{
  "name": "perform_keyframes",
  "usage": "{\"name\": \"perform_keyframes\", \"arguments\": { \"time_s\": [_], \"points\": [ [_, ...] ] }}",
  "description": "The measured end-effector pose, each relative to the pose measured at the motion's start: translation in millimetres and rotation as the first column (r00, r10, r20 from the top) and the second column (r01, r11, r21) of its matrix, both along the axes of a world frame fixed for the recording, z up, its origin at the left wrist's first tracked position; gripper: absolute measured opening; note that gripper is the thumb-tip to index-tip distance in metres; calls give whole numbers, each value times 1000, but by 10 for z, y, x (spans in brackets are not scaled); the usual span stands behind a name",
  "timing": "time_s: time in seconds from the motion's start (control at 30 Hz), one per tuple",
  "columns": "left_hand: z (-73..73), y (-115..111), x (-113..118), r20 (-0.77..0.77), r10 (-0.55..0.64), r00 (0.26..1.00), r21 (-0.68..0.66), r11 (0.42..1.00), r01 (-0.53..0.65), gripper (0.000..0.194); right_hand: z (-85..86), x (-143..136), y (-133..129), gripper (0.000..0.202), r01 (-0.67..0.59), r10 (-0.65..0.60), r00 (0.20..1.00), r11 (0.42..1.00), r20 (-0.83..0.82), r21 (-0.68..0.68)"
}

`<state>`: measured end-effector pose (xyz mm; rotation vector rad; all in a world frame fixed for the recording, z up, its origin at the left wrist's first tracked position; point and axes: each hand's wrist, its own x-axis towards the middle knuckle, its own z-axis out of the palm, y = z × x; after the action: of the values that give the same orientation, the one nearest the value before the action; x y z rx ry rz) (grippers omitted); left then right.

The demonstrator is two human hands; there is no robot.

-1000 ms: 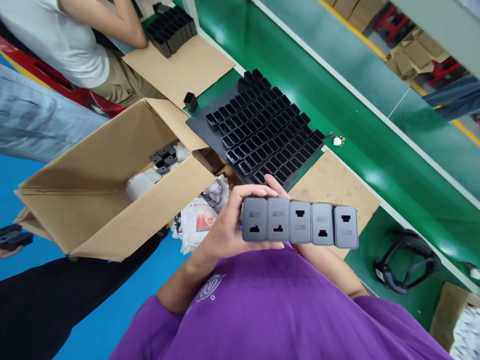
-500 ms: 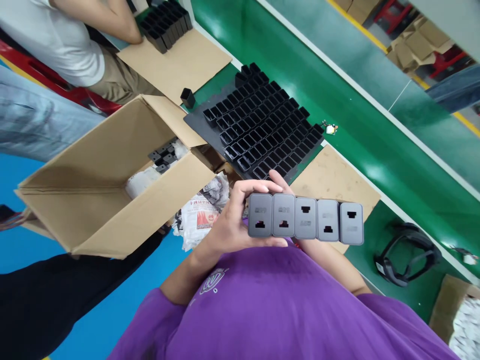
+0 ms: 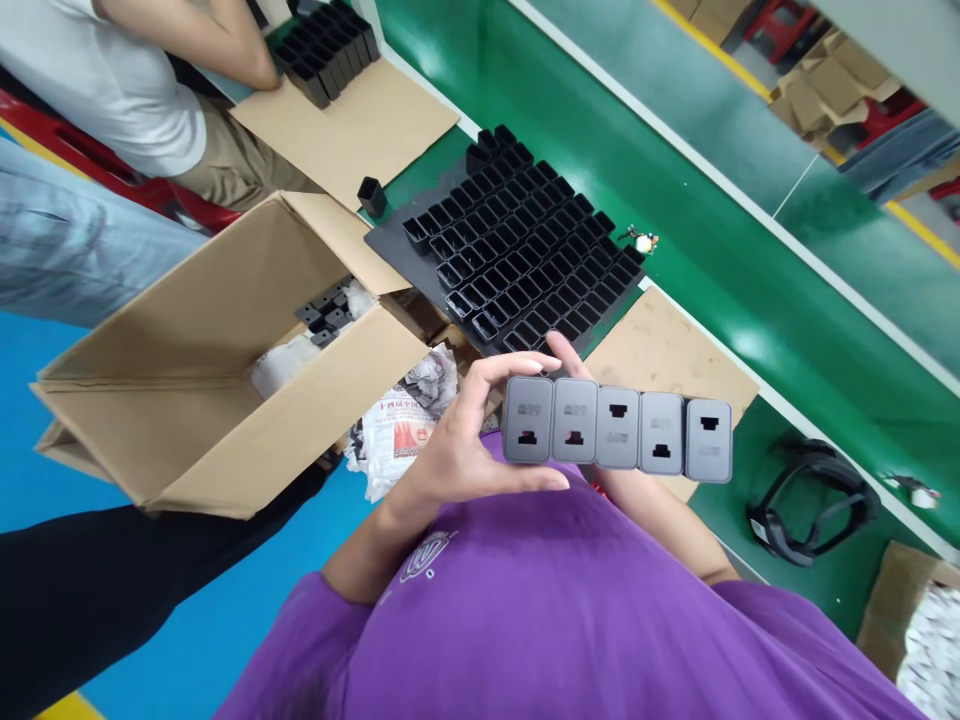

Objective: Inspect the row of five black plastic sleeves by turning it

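My left hand (image 3: 457,450) and my right hand (image 3: 561,352) hold a row of five grey charger housings (image 3: 616,430) side by side in front of my purple shirt. The left hand's thumb and fingers clamp the left end. The right hand is mostly hidden behind the row; only its fingertips and forearm show. Each housing's face has a small dark slot. Just beyond the hands lies a black tray (image 3: 390,245) filled with several rows of black housings.
An open cardboard box (image 3: 225,350) with wrapped parts stands left, crumpled newspaper (image 3: 397,430) beside it. Cardboard sheets (image 3: 660,350) lie on the green bench. A lone black housing (image 3: 370,195), a black headset (image 3: 814,500) and another person (image 3: 112,70) with more housings (image 3: 322,45) are nearby.
The row of housings has shifted slightly up and to the right in my hands. A small white object on the green belt has drifted to the left.
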<state>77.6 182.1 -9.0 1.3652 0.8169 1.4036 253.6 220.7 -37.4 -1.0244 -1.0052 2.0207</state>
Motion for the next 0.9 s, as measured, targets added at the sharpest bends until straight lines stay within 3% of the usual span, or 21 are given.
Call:
{"name": "perform_keyframes", "arguments": {
  "time_s": [0.2, 0.37, 0.47, 0.6, 0.8, 0.9],
  "points": [
    [84, -66, -60, 55, -18, 998, -107, 994, 24, 84, -154, 77, 70, 76, -73, 75, 997, 996, -32, 55],
    [89, -65, -121, 125, -45, 991, -128, 990, 61, 63, -99, 10, 114, 82, -137, 139, 989, 990, -47, 37],
    [116, -41, -124, 118, -9, 993, -139, 990, 26, 53, -43, -17, 135, 86, -184, 191, 975, 980, -115, 68],
    [192, -28, -100, 76, 49, 996, -160, 986, -36, 43, -11, -6, 136, 89, -199, 212, 965, 975, -154, 98],
    [268, -31, -88, -104, 49, 993, -172, 983, -67, 54, 5, 10, 127, 85, -163, 181, 974, 978, -139, 132],
    [306, -10, -61, -165, 77, 983, -177, 978, -107, 47, 77, 18, 125, 85, -172, 187, 975, 977, -118, 128]
  ]
}}
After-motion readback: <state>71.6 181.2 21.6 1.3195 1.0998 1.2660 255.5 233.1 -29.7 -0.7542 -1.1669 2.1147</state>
